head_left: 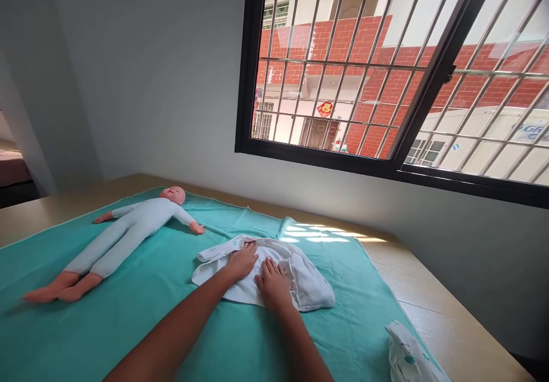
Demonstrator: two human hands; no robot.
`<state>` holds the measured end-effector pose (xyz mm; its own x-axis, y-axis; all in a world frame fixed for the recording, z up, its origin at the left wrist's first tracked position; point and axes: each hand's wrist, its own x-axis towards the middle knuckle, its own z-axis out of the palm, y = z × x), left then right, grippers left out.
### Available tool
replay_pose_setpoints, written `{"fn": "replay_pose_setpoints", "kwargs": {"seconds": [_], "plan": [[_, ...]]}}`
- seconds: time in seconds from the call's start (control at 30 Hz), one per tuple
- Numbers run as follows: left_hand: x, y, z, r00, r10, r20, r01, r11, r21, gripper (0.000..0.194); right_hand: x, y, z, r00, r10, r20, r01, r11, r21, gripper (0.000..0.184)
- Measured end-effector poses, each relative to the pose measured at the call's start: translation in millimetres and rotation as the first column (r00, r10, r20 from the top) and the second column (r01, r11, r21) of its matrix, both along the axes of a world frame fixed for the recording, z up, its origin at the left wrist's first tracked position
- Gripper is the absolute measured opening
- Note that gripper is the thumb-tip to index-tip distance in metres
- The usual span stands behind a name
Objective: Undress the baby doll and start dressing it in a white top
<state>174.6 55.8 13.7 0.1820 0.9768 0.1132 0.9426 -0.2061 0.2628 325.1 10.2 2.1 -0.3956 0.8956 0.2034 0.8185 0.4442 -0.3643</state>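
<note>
A small white printed baby garment point(315, 282) lies partly folded on the green cloth, in the middle of the head view. My left hand point(243, 262) rests flat on its left part, fingers stretched toward the upper edge. Just to the right, my right hand point(273, 282) presses on the middle of the fabric with its fingers extended. Neither hand grips anything. Parts of the garment beneath both palms are hidden.
A baby doll point(146, 219) in a pale bodysuit lies on its back at the left. The green cloth point(163, 325) covers much of the wooden table point(437, 313). Another white printed cloth item point(409, 353) lies at the lower right. Beyond the table is a barred window point(343, 67).
</note>
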Motion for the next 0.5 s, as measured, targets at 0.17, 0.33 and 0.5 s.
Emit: {"fn": "replay_pose_setpoints", "kwargs": {"seconds": [0.17,0.33,0.5], "plan": [[-13,15,2.0,0.993,0.119,0.029,-0.120,0.991,0.052,0.043,-5,-12,5.6,0.963,0.268,-0.023,-0.267,0.963,0.026,0.044],[-6,22,-3.9,0.985,0.171,0.038,-0.173,0.982,0.079,0.042,-13,-18,9.5,0.939,0.284,-0.193,-0.296,0.954,-0.038,0.044],[-5,16,-6.4,0.985,0.168,0.030,-0.170,0.983,0.073,0.043,-6,4,3.7,0.814,0.086,-0.575,-0.197,0.971,-0.134,0.029]]}}
